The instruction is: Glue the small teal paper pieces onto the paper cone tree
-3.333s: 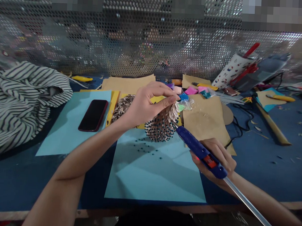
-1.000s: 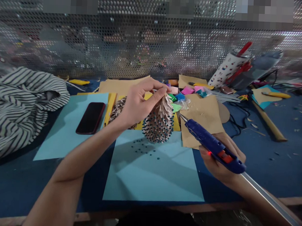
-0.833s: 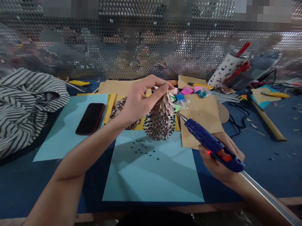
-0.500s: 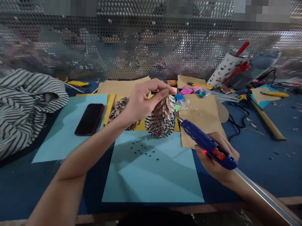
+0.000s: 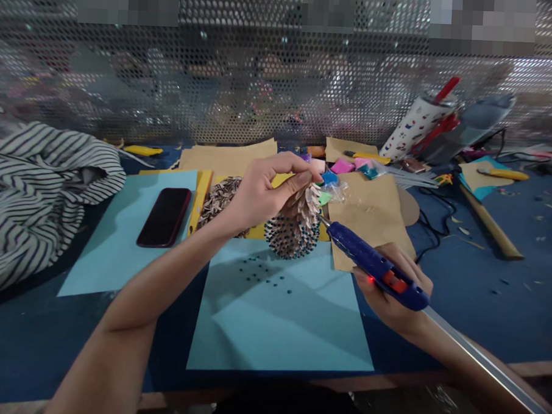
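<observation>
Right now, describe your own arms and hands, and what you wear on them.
Your left forearm and right forearm are bare, with no sleeve on either. Your left hand and right hand wear no gloves, and no ring, watch or bracelet shows.
</observation>
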A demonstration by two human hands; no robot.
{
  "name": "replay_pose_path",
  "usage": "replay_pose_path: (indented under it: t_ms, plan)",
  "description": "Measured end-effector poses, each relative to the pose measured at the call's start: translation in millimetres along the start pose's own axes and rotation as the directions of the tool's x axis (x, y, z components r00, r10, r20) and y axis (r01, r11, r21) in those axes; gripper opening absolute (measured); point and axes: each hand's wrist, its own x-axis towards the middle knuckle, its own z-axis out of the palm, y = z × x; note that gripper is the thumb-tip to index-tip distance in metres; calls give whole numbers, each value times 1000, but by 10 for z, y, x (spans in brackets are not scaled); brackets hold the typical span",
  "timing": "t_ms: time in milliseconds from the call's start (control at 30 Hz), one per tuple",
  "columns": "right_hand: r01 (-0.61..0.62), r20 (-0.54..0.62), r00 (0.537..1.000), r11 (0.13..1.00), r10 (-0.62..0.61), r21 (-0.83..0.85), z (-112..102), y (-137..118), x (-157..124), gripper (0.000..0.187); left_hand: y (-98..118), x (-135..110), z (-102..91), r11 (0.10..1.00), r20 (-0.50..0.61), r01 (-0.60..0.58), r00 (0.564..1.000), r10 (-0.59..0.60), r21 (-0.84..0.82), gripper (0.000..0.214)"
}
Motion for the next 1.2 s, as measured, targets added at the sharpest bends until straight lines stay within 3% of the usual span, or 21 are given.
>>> replay_pose_path:
  t_ms: [1200]
  plan:
    - [-47,4,999,997,48,-58,-11,-24,11,9,23,1,-29,1000,62,12,998,-11,-23,17]
